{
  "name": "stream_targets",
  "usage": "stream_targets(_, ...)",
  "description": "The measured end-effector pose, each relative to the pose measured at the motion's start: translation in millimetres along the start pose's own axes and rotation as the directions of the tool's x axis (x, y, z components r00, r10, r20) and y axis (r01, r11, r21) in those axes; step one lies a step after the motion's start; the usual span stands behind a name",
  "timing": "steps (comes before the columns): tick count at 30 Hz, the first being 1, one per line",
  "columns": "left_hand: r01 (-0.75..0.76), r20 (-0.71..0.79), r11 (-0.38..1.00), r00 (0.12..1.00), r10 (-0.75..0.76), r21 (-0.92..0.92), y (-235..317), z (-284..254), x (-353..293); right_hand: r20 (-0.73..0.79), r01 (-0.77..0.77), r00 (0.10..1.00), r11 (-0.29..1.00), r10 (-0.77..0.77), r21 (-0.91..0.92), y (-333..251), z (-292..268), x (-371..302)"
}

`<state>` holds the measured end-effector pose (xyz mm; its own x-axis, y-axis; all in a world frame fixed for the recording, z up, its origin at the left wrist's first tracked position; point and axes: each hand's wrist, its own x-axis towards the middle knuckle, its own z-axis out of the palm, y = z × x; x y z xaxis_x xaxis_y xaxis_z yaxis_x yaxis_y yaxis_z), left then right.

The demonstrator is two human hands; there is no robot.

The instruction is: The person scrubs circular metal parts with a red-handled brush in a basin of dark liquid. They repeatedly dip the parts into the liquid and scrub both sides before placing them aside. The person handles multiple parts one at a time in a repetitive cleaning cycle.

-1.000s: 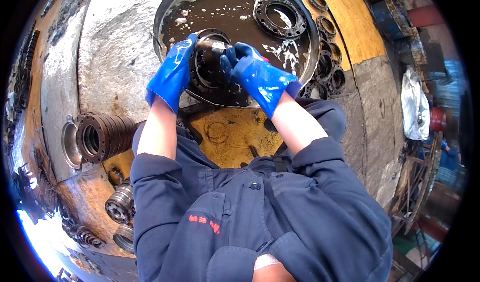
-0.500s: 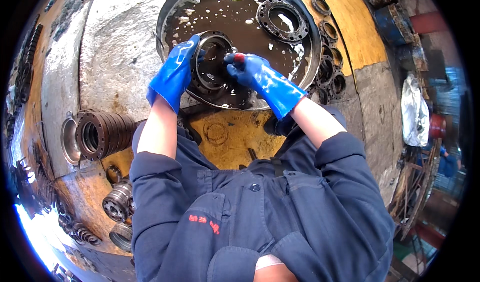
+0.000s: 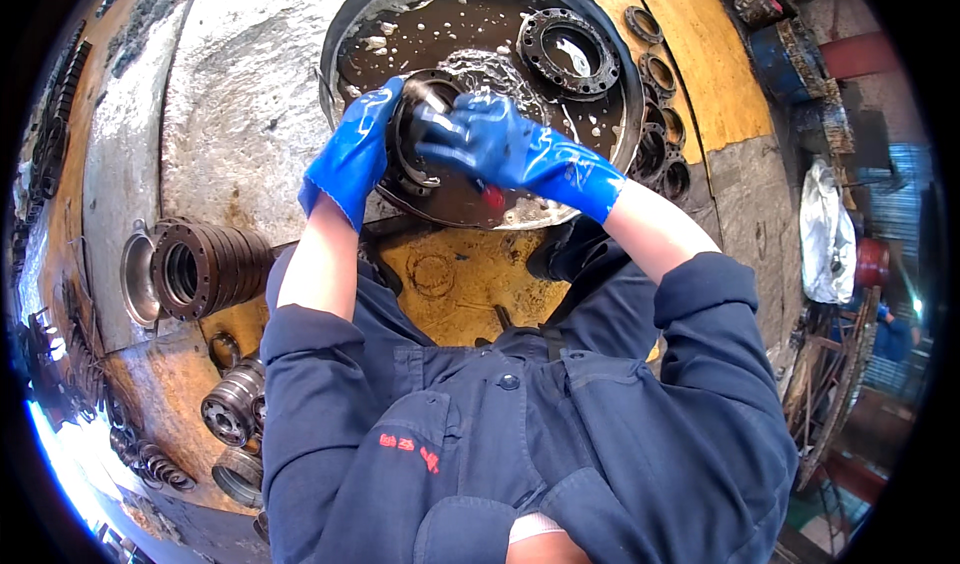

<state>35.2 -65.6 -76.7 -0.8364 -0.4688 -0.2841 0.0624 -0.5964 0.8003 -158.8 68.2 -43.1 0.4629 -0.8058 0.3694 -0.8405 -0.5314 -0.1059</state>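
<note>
Both hands wear blue rubber gloves over a round basin of dirty brown liquid. My left hand is closed on the left side of a metal ring, which stands tilted at the basin's near left edge. At the ring's opening, my right hand is smeared by motion, its fingers curled around a red-ended tool. The red end sticks out below the hand; the tool's working end is hidden, so its kind cannot be told. A flat dark ring with bolt holes lies in the basin's far right.
Several smaller rings lie along the basin's right side. To the left, a row of flanged rings stands beside a shiny ring. Below them are a grooved metal cylinder and another ring. A white bag is far right.
My right hand has turned over and swung left across the ring, so the tool's red end now points down toward me. Ripples have spread in the liquid. My left hand keeps its hold.
</note>
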Motion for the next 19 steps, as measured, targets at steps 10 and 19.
stream_targets(10,-0.095,-0.321,0.970,0.933,0.165,0.223,-14.3,-4.6,-6.1,0.471,-0.627,0.426,-0.123,0.772,0.769,18.5,45.9,-42.8)
stream_targets(19,-0.053,-0.373,0.984,0.921,0.113,0.169,-6.0,5.4,-17.1,0.636,-0.744,0.383,-0.185,0.670,0.642,-51.7,-15.1,-27.3)
